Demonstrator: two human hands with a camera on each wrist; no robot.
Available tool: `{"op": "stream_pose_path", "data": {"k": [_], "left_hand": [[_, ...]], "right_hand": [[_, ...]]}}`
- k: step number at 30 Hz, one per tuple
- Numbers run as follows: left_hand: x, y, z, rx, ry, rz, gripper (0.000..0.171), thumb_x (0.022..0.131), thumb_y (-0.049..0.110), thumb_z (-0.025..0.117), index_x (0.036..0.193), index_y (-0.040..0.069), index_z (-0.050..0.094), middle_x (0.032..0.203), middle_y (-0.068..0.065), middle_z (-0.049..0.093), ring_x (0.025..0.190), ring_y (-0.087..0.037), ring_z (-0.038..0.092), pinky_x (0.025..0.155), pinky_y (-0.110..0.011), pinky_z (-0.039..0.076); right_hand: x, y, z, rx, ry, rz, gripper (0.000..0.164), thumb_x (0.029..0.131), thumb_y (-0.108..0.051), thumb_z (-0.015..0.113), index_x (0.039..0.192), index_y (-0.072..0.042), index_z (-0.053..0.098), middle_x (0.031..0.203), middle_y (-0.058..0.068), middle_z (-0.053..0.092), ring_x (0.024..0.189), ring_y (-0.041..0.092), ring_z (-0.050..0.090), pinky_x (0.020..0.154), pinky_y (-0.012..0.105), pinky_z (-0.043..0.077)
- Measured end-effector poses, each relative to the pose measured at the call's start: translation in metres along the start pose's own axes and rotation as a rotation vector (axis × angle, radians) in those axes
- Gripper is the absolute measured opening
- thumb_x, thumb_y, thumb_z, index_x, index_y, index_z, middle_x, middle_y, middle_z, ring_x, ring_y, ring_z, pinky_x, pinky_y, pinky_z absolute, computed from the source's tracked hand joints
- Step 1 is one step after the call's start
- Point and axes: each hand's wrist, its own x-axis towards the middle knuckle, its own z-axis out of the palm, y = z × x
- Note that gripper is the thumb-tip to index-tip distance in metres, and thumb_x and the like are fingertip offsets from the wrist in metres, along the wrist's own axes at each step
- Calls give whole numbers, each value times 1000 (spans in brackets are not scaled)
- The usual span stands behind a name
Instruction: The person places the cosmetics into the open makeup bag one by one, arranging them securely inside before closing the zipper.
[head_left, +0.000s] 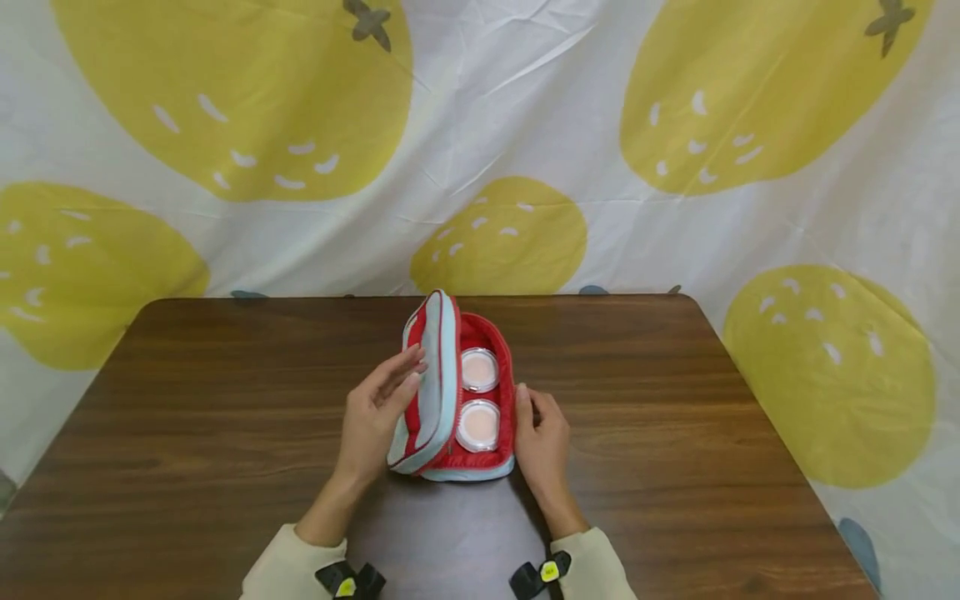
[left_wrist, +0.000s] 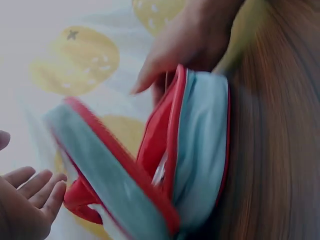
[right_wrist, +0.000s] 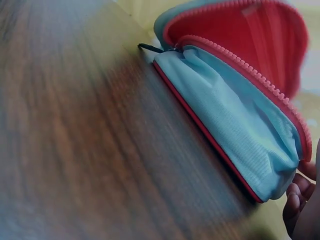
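Observation:
A light blue and red zippered pouch (head_left: 427,400) stands unzipped on the table, its lid tipped up toward the left. Inside its red lining lie two round clear-rimmed cases with pale peach centres, the far one (head_left: 480,369) and the near one (head_left: 477,426); they look like makeup compacts. My left hand (head_left: 372,417) is beside the raised lid, fingers extended and fingertips at its outer face. Against the pouch's right side rests my right hand (head_left: 542,433), thumb along the rim and fingers loosely bent. In the right wrist view its fingers (right_wrist: 297,192) are partly cut off by the frame edge.
The brown wooden table (head_left: 675,467) has rounded far corners. Behind it hangs a white cloth (head_left: 517,100) printed with yellow fruit shapes. A dark zipper pull (right_wrist: 150,48) sticks out at one end of the pouch.

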Motion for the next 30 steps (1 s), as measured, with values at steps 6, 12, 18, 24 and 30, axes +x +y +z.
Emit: {"op": "stream_pose_path", "data": {"k": [6, 12, 18, 24, 30], "left_hand": [[0, -6, 13, -26, -45, -55, 35, 94, 6, 59, 127, -5, 56, 124, -20, 60, 116, -38, 54, 94, -27, 45], [-6, -12, -4, 40, 81, -100, 30, 94, 4, 60, 123, -5, 60, 118, -20, 63, 113, -33, 57, 92, -24, 46], [-20, -19, -32, 127, 210, -189, 28, 93, 4, 61, 119, -5, 62, 116, -20, 64, 109, -20, 60, 90, -20, 45], [-39, -19, -51, 242, 146, -283, 29, 91, -5, 59, 121, -5, 61, 116, -19, 64, 108, -25, 61, 85, -18, 47], [-49, -28, -51, 459, 14, -372, 34, 84, -5, 67, 117, 0, 65, 102, -12, 67, 90, -22, 60, 69, -21, 46]], "right_hand": [[0, 0, 6, 4, -35, 10, 29, 98, -28, 56, 97, -5, 73, 91, 3, 67, 81, 16, 61, 69, 34, 50], [-1, -1, 6, 28, -85, 50, 27, 96, -31, 59, 101, -8, 73, 94, 1, 66, 76, 13, 61, 65, 30, 51], [-1, -3, 5, 40, -93, 31, 26, 94, -30, 62, 108, -10, 71, 93, -1, 64, 79, 12, 59, 64, 27, 48], [5, -11, 2, 43, -105, -65, 26, 93, -23, 64, 112, -6, 68, 95, 3, 61, 78, 15, 57, 59, 26, 48], [20, -19, -4, -58, -217, -275, 30, 87, -20, 71, 114, -9, 68, 109, 7, 58, 87, 21, 53, 64, 31, 45]]}}
